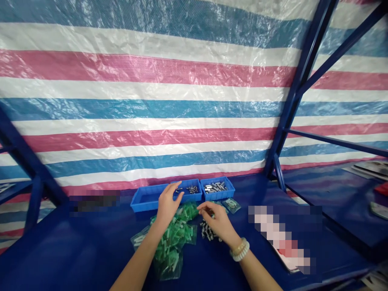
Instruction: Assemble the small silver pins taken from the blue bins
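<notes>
My left hand (169, 204) reaches over the front of a long blue tray (145, 207), its thumb and fingers apart and nothing visible in them. Small screws (192, 190) lie in that tray's right part. My right hand (216, 220), with a beaded bracelet (240, 249) at the wrist, has its fingers curled together; what they hold, if anything, I cannot make out. Just under it is a pile of small dark metal fittings (207, 231), partly hidden. Between my forearms lies a heap of clear green plastic bags (177, 238) with small parts inside.
A second blue tray (217, 197) holds silvery metal cylinders (216, 187). In front of it lies a small filled bag (232, 205). Blurred-out items sit at right and far left. Blue metal posts (292, 97) and a striped plastic sheet (151, 105) stand behind the blue table (100, 250).
</notes>
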Demonstrator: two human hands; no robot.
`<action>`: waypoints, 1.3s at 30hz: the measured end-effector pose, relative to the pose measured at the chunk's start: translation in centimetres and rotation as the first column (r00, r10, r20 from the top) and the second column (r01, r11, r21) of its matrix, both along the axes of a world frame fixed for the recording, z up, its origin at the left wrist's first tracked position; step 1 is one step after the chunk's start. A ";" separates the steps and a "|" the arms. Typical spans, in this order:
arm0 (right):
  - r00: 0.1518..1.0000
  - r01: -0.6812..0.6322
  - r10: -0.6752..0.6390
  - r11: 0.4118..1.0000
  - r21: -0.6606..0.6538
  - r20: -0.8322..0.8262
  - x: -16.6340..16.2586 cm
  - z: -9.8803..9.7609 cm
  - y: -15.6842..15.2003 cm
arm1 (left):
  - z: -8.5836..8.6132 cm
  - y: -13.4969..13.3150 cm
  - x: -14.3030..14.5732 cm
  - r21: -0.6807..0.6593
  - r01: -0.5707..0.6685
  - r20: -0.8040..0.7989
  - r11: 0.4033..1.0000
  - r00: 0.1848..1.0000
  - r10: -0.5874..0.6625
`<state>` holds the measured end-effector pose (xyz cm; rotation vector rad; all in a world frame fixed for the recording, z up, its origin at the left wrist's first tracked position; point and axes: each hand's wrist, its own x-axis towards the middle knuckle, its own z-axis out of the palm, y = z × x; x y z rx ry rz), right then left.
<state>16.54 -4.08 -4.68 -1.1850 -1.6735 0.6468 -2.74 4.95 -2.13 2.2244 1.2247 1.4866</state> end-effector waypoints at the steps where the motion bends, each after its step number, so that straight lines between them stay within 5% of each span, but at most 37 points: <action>1: 0.998 0.006 -0.006 1.000 0.006 0.063 0.1 0.1 -0.1 | -0.1 -0.4 -0.2 0.009 0.001 -0.015 1.000 1.000 -0.001; 7: 0.924 0.031 -0.034 0.999 0.012 0.381 0.1 0.4 -1.1 | -0.1 -4.2 -0.8 0.053 0.025 -0.060 0.998 0.998 -0.022; 14: 0.872 0.093 -0.087 0.996 0.010 0.481 -0.7 -0.7 -0.7 | -0.6 -6.2 0.9 0.000 0.130 -0.060 0.991 0.990 -0.130; 22: 0.960 0.121 -0.138 0.989 0.082 0.243 -0.9 -0.8 -0.2 | -0.4 -6.7 1.3 -0.199 0.179 0.121 0.964 0.980 -0.157; 29: 0.993 0.111 -0.101 0.978 0.176 -0.066 -1.4 0.4 -0.8 | -0.4 -7.9 2.5 -0.485 0.385 0.399 0.785 0.896 -0.192; 39: 0.975 0.038 0.018 0.968 0.248 -0.220 -1.4 1.0 -1.3 | 0.3 -8.0 2.0 -0.535 0.522 0.621 0.664 0.776 -0.110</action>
